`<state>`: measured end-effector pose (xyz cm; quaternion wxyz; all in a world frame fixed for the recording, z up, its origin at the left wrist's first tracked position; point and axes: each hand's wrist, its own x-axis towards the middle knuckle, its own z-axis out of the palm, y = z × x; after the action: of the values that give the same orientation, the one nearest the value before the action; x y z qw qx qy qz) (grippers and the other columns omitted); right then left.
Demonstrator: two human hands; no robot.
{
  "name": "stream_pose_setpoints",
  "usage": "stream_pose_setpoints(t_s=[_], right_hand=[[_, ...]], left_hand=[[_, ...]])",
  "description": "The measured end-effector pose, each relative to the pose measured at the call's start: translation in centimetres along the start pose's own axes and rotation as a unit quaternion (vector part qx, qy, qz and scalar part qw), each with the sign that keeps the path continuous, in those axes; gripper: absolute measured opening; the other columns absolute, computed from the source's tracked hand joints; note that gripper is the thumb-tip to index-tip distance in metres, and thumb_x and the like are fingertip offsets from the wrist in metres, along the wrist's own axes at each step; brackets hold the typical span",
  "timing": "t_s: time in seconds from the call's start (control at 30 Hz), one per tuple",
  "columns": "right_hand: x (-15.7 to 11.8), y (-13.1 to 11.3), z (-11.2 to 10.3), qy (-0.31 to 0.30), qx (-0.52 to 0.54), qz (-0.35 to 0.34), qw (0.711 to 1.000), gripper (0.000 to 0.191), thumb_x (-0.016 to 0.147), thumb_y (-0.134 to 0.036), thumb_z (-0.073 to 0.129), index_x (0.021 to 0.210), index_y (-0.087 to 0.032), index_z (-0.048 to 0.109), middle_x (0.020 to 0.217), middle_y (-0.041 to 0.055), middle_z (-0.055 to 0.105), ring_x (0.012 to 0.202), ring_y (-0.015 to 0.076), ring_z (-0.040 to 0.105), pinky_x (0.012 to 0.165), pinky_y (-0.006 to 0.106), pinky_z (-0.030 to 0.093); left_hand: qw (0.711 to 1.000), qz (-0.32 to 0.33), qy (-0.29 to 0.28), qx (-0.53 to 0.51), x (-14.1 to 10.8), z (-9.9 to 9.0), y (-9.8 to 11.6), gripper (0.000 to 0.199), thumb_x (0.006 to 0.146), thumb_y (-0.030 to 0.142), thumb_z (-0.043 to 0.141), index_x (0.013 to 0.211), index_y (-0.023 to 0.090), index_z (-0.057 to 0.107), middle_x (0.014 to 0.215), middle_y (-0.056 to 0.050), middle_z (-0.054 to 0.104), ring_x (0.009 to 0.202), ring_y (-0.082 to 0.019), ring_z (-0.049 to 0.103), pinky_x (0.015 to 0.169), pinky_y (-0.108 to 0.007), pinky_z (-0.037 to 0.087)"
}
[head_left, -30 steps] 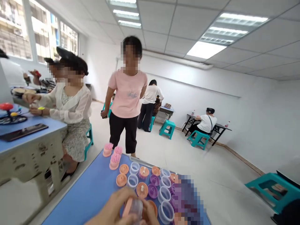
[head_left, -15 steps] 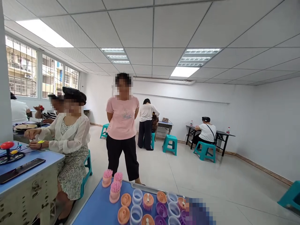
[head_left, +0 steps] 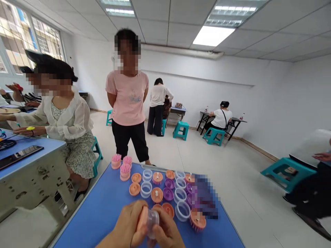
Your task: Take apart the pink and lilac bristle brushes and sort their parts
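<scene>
In the head view, my left hand (head_left: 128, 220) is closed around a peach-orange round brush part (head_left: 142, 220). My right hand (head_left: 169, 229) grips a clear plastic cup (head_left: 153, 220) that meets the orange part, and the fingers hide much of the joint. Just beyond my hands are rows of orange caps (head_left: 134, 189), purple caps (head_left: 168, 194) and clear rings (head_left: 182, 210). Among them lie orange brush heads with bristles underneath (head_left: 198, 220). Several pink-bristled brushes (head_left: 125, 172) stand upright at the table's far left corner.
The parts rest on a blue table (head_left: 85, 220). A blurred-out dark blue patch (head_left: 207, 196) covers its right edge. A person in pink (head_left: 129, 100) stands beyond it. At left, a seated person (head_left: 69, 117) works at another table (head_left: 51, 146). Teal stools (head_left: 288, 172) stand around.
The view has tilted down, showing more of the table. My hands have come into view, holding the orange part and clear cup. Part of another person now shows at the right.
</scene>
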<state>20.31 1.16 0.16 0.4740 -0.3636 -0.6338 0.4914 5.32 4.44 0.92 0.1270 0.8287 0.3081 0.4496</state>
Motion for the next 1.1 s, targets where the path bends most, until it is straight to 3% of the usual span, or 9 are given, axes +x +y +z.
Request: stream_pose_setpoints(t_s=[0.1, 0.2, 0.3, 0.4, 0.53, 0.63, 0.8, 0.93, 1.1], right_hand=[[0.1, -1.1, 0.0, 0.022, 0.006, -0.011, 1.000, 0.035, 0.069, -0.032, 0.062, 0.098, -0.023, 0.047, 0.079, -0.0010, 0.053, 0.065, 0.0120, 0.055, 0.055, 0.023, 0.047], [0.1, -1.8, -0.1, 0.060, -0.127, -0.093, 0.986, 0.040, 0.064, -0.011, 0.057, 0.100, -0.024, 0.045, 0.091, 0.0016, 0.054, 0.079, 0.0140, 0.056, 0.066, 0.024, 0.049], [0.0, -2.0, 0.0, 0.122, -0.279, -0.219, 0.927, 0.042, 0.066, -0.005, 0.052, 0.103, -0.023, 0.044, 0.101, 0.0057, 0.052, 0.090, 0.0166, 0.055, 0.073, 0.029, 0.049], [0.1, -1.9, 0.0, 0.155, -0.351, -0.274, 0.882, 0.038, 0.069, -0.001, 0.046, 0.100, -0.023, 0.044, 0.100, 0.0063, 0.051, 0.089, 0.0163, 0.055, 0.072, 0.029, 0.050], [0.2, -1.5, -0.1, 0.188, -0.356, -0.275, 0.873, 0.034, 0.070, 0.001, 0.041, 0.093, -0.024, 0.044, 0.097, 0.0058, 0.050, 0.088, 0.0161, 0.055, 0.069, 0.029, 0.050], [0.2, -0.8, -0.2, 0.190, -0.327, -0.256, 0.889, 0.035, 0.069, -0.002, 0.044, 0.097, -0.022, 0.042, 0.097, 0.0074, 0.050, 0.090, 0.0179, 0.055, 0.070, 0.030, 0.050], [0.2, -0.1, -0.5, 0.173, -0.276, -0.211, 0.922, 0.045, 0.071, -0.008, 0.047, 0.114, -0.020, 0.038, 0.109, 0.0123, 0.049, 0.099, 0.0208, 0.054, 0.064, 0.026, 0.053], [0.1, 0.0, -0.9, 0.124, -0.341, -0.238, 0.901, 0.054, 0.071, -0.009, 0.048, 0.123, -0.020, 0.036, 0.113, 0.0120, 0.051, 0.105, 0.0223, 0.053, 0.076, 0.032, 0.053], [-0.2, 0.1, -0.1, 0.172, -0.371, -0.224, 0.884, 0.051, 0.071, -0.010, 0.048, 0.121, -0.019, 0.039, 0.111, 0.0109, 0.057, 0.105, 0.0239, 0.054, 0.085, 0.037, 0.049]], left_hand=[[0.996, -0.065, -0.051, -0.031, 0.7, -0.6, 0.3, 0.050, 0.085, 0.057, 0.013, 0.085, 0.020, 0.046, 0.066, -0.001, 0.057, 0.055, -0.016, 0.052, 0.052, -0.025, 0.037], [0.989, -0.114, -0.078, -0.059, 1.0, -0.8, 0.5, 0.044, 0.085, 0.055, 0.020, 0.084, 0.020, 0.046, 0.066, -0.001, 0.055, 0.056, -0.016, 0.050, 0.053, -0.025, 0.035], [0.978, -0.157, -0.093, -0.099, 1.1, -0.8, 0.9, 0.032, 0.086, 0.048, 0.029, 0.083, 0.021, 0.046, 0.067, -0.001, 0.053, 0.056, -0.015, 0.047, 0.055, -0.024, 0.033], [0.965, -0.191, -0.103, -0.148, 1.4, -0.9, 1.1, 0.030, 0.085, 0.047, 0.032, 0.080, 0.021, 0.047, 0.065, 0.001, 0.049, 0.055, -0.014, 0.042, 0.054, -0.023, 0.031], [0.943, -0.257, -0.051, -0.206, 1.9, -1.4, 0.5, 0.040, 0.084, 0.054, 0.028, 0.078, 0.020, 0.047, 0.059, 0.002, 0.041, 0.053, -0.013, 0.036, 0.051, -0.024, 0.028], [0.923, -0.295, -0.021, -0.247, 2.2, -1.9, 0.0, 0.042, 0.082, 0.057, 0.030, 0.078, 0.019, 0.046, 0.059, 0.003, 0.037, 0.053, -0.012, 0.032, 0.050, -0.023, 0.027], [0.888, -0.308, -0.080, -0.330, 2.3, -2.1, 0.1, 0.045, 0.080, 0.061, 0.029, 0.079, 0.018, 0.044, 0.059, 0.003, 0.040, 0.052, -0.011, 0.033, 0.051, -0.024, 0.030], [0.873, -0.298, -0.101, -0.373, 2.3, -1.7, 0.1, 0.047, 0.079, 0.064, 0.030, 0.071, 0.019, 0.041, 0.054, 0.004, 0.041, 0.050, -0.010, 0.035, 0.051, -0.023, 0.030], [0.801, -0.291, -0.112, -0.511, 2.6, -1.6, 0.0, 0.056, 0.067, 0.075, 0.035, 0.068, 0.019, 0.042, 0.039, 0.009, 0.032, 0.036, -0.006, 0.023, 0.042, -0.022, 0.021]])
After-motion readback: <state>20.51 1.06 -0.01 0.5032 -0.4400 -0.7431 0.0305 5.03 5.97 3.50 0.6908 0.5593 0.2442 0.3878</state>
